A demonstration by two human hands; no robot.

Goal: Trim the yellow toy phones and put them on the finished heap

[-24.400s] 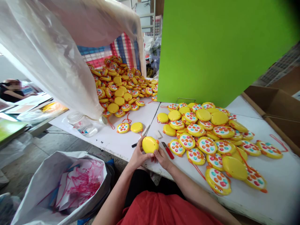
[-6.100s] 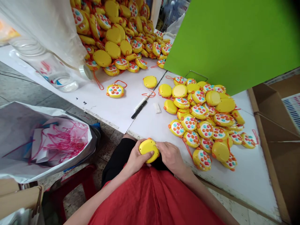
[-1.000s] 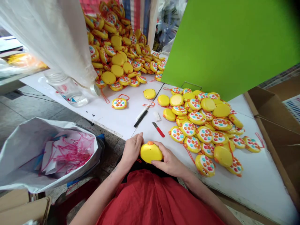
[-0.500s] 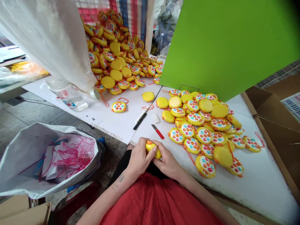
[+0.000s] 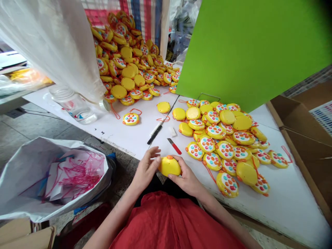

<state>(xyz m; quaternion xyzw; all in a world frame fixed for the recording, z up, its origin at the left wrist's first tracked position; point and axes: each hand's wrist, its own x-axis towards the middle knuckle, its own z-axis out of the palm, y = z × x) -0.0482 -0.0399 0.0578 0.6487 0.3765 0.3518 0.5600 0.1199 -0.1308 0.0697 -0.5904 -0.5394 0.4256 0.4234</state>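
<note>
My right hand [image 5: 187, 176] is closed on the right end of a yellow oval toy [image 5: 169, 166], thumb in front and fingers behind. The toy's plain yellow side faces up, with an orange bump on its far edge. At its left end is my left hand [image 5: 147, 168], fingers apart and thumb tip at the toy's edge; whether it touches cannot be made out. Just beyond the hands, a red-handled cutter blade [image 5: 174, 146] lies on the white table [image 5: 135, 140]. A black marker [image 5: 155, 135] and a small white block [image 5: 172, 131] are farther back.
Similar toys form a heap [image 5: 218, 133] on the right and a taller pile [image 5: 129, 69] at the back left. A green board [image 5: 249, 48] stands behind the right heap. A glass jar [image 5: 74, 103] lies at left, above an open white bag [image 5: 26, 173]. Cardboard [image 5: 298, 138] borders the right.
My left hand has moved left off the toy and its fingers have spread. The toy, half covered by both hands before, now shows its broad plain side in my right hand.
</note>
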